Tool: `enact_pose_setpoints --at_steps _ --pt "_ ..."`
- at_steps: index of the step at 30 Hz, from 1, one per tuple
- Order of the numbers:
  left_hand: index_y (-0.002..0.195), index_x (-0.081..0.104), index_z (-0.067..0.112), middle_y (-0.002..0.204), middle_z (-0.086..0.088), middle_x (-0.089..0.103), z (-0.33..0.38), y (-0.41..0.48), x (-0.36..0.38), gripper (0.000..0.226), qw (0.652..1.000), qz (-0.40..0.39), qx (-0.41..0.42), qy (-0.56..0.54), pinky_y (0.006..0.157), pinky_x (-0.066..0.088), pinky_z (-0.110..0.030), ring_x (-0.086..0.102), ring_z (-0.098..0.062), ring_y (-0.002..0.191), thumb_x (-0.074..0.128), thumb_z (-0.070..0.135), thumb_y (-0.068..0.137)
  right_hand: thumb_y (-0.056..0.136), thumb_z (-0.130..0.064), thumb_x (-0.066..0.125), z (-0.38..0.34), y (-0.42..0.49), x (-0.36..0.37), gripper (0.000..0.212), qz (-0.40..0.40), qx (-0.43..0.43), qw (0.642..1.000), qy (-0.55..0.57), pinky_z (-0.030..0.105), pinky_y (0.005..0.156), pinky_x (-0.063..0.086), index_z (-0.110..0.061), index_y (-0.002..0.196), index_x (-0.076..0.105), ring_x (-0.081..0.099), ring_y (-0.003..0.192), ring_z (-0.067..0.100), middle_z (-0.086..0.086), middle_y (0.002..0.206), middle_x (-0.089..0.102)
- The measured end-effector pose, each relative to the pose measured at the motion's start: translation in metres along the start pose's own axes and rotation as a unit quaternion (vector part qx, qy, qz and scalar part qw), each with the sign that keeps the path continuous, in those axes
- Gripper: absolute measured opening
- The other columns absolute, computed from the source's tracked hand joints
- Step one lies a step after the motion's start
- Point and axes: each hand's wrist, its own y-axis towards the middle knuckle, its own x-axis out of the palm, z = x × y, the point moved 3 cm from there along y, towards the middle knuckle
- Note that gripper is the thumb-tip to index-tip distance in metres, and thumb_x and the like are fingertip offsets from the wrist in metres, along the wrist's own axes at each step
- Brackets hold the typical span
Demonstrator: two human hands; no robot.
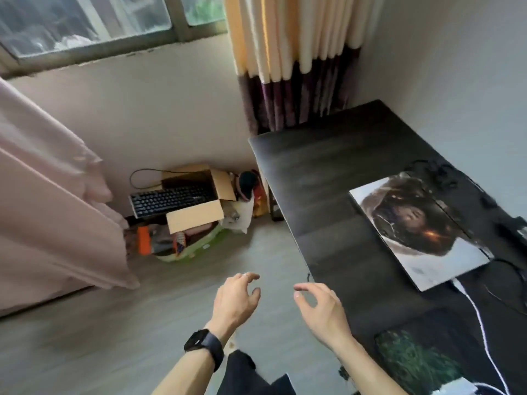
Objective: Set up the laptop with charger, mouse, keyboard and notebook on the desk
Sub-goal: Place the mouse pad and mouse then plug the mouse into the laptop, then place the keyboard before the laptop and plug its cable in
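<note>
A closed laptop (419, 232) with a picture on its lid lies on the dark desk (322, 178) at the right. A white cable (482, 329) and black cables (433, 169) run beside it. A green-patterned pad (413, 363) lies at the desk's near end. A black keyboard (171, 201) rests on an open cardboard box (196, 218) on the floor under the window. My left hand (236, 300), with a watch on the wrist, and my right hand (322, 312) hang in the air over the floor, fingers loosely spread, holding nothing.
A pale pink cloth (48, 201) hangs at the left. A curtain (293, 67) hangs behind the desk's far end. Bags and clutter (248, 192) sit on the grey floor (114, 337) beside the box. A white object (456, 387) lies at the desk's near corner.
</note>
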Motion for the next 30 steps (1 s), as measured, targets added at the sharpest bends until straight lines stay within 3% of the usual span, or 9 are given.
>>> enact_pose_setpoints --at_steps 5,14,18,23,30 --pt "0.125 0.06 0.035 0.123 0.011 0.064 -0.101 0.021 -0.065 0.037 0.996 0.047 -0.068 -0.04 0.098 0.045 -0.03 0.056 -0.013 0.118 0.052 0.039 0.089 0.092 -0.035 0.065 -0.092 0.053 0.069 0.014 -0.064 -0.066 0.996 -0.012 0.027 0.102 0.043 -0.035 0.103 0.073 0.058 0.109 0.006 -0.019 0.108 0.066" --pt "0.123 0.061 0.034 0.125 0.012 0.065 -0.246 0.085 -0.164 0.034 0.985 0.088 -0.129 -0.07 0.098 0.046 -0.03 0.058 -0.011 0.118 0.051 0.038 0.092 0.095 -0.035 0.062 -0.225 0.136 0.177 0.014 -0.128 -0.084 0.988 -0.022 0.023 0.096 0.041 -0.035 0.107 0.071 0.055 0.106 0.0 -0.022 0.109 0.063" --pt "0.125 0.06 0.034 0.125 0.011 0.065 -0.284 0.119 -0.186 0.035 0.982 0.077 -0.152 -0.082 0.098 0.047 -0.032 0.058 -0.011 0.118 0.051 0.038 0.091 0.096 -0.038 0.061 -0.248 0.171 0.206 0.014 -0.168 -0.056 0.984 -0.032 0.017 0.09 0.038 -0.039 0.108 0.067 0.054 0.106 -0.004 -0.023 0.11 0.062" --pt "0.127 0.059 0.033 0.126 0.01 0.063 -0.303 0.182 -0.206 0.037 0.981 0.062 -0.149 -0.104 0.1 0.045 -0.031 0.057 -0.012 0.119 0.052 0.037 0.092 0.096 -0.04 0.058 -0.263 0.239 0.229 0.014 -0.211 -0.022 0.975 -0.063 0.02 0.092 0.04 -0.042 0.11 0.062 0.055 0.11 0.0 -0.021 0.113 0.06" --pt "0.126 0.058 0.035 0.118 0.01 0.065 -0.338 0.312 -0.25 0.035 0.968 0.057 -0.21 -0.125 0.095 0.05 -0.036 0.062 -0.013 0.11 0.051 0.036 0.092 0.096 -0.036 0.059 -0.306 0.399 0.271 0.026 -0.253 -0.015 0.966 -0.052 0.02 0.09 0.043 -0.031 0.12 0.064 0.058 0.107 0.0 -0.013 0.116 0.065"
